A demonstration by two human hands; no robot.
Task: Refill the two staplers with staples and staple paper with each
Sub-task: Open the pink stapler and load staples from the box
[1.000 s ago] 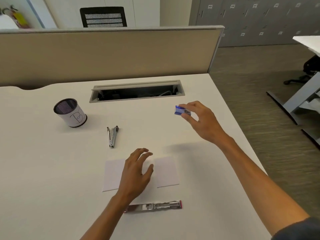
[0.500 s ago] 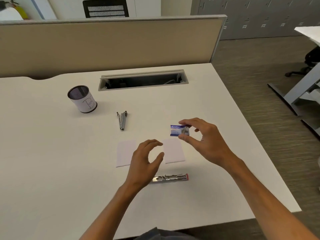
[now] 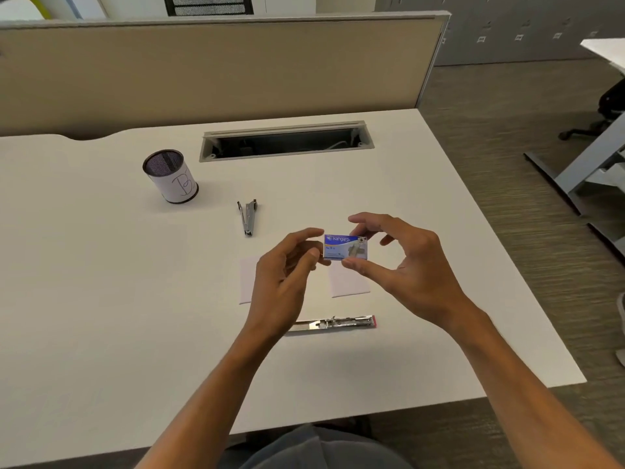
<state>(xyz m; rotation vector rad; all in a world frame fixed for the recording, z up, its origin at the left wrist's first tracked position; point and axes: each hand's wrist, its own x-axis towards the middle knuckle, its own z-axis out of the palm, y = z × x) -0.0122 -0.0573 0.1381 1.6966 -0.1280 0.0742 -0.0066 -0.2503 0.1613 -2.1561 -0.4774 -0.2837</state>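
Head view, looking down on a white desk (image 3: 101, 299): both hands are raised above the desk and meet at a small blue staple box (image 3: 345, 247). The right hand (image 3: 406, 265) pinches the box, thumb under its lower edge and fingers curled over its top edge. The left hand (image 3: 287, 265) has its fingers curled, with the thumb and forefinger tips touching the box's left end.

Beneath the hands lie two white paper sheets (image 3: 348, 282), side by side and partly hidden by the left hand. Nearer the person, just beyond the left wrist, a long silver stapler (image 3: 334, 323) with a pink end lies flat and opened out along the desk. Farther away, left of the box, a small silver stapler (image 3: 248, 216) lies with its arms spread in a narrow V.

Farther left stands a mesh pen cup (image 3: 172, 177) wrapped in white paper. An open cable tray (image 3: 287, 140) is cut into the desk behind, in front of a beige partition (image 3: 203, 69).
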